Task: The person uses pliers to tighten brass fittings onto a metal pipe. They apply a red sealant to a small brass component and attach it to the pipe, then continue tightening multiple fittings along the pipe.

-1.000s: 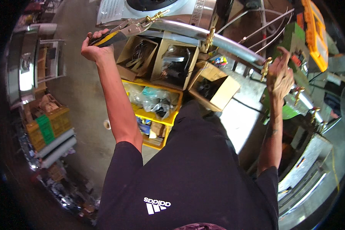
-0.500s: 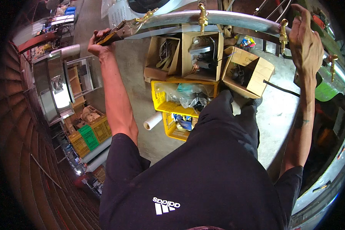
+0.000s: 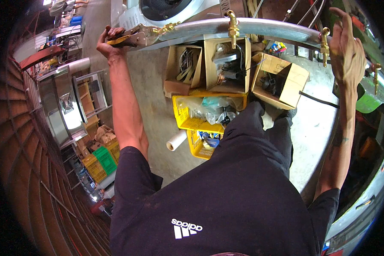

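We clamp our left hand (image 3: 109, 42) around pliers (image 3: 132, 37) biting a brass fitting (image 3: 166, 29), while our loosely spread right hand (image 3: 347, 53) steadies the metal pipe (image 3: 269, 26).

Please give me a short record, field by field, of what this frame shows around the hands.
Left hand: grips pliers with yellow handles, jaws on a brass fitting at the pipe's end
Right hand: rests on the pipe beside a brass valve
Pipe: grey metal, runs across, another brass valve midway
Below: three open cardboard boxes, yellow crates, white roll on the concrete floor
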Available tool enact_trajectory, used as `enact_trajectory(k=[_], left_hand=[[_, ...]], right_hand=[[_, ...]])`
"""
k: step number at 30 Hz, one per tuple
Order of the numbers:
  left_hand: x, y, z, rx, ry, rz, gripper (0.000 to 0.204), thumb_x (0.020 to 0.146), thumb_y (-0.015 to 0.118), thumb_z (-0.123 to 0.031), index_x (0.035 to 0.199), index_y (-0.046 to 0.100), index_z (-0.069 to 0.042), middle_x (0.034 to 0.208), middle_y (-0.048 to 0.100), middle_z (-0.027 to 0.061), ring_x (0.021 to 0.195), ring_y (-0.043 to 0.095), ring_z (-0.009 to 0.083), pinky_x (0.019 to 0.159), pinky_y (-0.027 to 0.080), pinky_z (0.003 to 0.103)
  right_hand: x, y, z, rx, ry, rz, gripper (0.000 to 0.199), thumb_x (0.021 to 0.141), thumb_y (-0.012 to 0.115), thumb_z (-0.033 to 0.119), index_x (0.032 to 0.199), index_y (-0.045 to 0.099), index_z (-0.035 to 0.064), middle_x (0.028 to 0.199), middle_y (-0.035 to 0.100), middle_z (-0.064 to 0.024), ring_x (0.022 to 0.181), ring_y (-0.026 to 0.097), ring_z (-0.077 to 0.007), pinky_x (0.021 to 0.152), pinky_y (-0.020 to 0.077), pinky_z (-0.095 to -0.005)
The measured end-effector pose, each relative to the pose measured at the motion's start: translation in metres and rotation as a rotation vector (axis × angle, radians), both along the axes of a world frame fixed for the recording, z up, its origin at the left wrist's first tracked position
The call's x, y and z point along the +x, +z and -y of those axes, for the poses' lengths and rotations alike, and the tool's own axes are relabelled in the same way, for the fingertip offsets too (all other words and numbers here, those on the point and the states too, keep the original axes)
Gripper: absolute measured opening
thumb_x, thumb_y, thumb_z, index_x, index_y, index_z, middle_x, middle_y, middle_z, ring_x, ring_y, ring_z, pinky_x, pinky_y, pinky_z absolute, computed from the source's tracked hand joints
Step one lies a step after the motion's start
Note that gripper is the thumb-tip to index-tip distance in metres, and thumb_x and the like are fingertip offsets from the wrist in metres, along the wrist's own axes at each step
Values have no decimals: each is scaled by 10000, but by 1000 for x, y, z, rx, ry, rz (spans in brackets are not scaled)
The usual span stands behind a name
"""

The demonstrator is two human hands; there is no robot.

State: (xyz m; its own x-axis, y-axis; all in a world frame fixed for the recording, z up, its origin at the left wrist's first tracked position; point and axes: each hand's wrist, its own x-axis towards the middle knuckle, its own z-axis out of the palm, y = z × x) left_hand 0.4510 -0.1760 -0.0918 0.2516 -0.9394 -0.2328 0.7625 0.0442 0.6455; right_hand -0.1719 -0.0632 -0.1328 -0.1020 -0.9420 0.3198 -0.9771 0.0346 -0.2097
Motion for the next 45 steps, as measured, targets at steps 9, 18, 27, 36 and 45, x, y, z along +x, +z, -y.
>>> enact_trajectory(k=[9, 18, 27, 36, 45], left_hand=[[3, -5, 23, -6, -144, -9, 141, 914, 547, -88, 973, 619, 17, 703, 446, 26, 622, 466, 160, 659, 421, 328], [-3, -5, 36, 9, -244, 49, 205, 931, 522, -111, 1008, 646, 34, 703, 438, 32, 619, 462, 146, 648, 414, 321], [-51, 7, 27, 260, 169, 168, 583, 989, 527, -492, 1061, 553, 87, 866, 603, 146, 802, 633, 284, 839, 564, 428], [-59, 19, 22, 89, 138, 323, 248, 1068, 558, -287, 972, 507, -63, 798, 540, 80, 632, 502, 172, 581, 454, 335], [-66, -1, 38, 121, 97, 270, 167, 1045, 604, -177, 994, 506, -52, 808, 554, 91, 627, 508, 158, 561, 445, 316]], right_hand=[[14, 17, -2, -55, 0, 13, 319, 1022, 576, 263, 1341, 587, 258, 695, 666, -94, 609, 635, -277, 651, 491, -423], [20, 23, -2, 0, 19, 36, 333, 1012, 541, 172, 1335, 580, 242, 657, 638, -101, 555, 571, -273, 625, 448, -420], [21, 30, 1, 87, 41, 85, 338, 1011, 538, 166, 1344, 542, 227, 603, 594, -111, 565, 595, -299, 640, 460, -444], [10, 46, 8, 197, 273, 0, 436, 990, 502, 53, 1394, 482, 213, 615, 525, -172, 588, 558, -374, 592, 436, -512], [7, 43, 2, 277, 227, 29, 304, 1009, 557, 234, 1297, 584, 140, 582, 496, -104, 583, 500, -286, 623, 408, -430]])
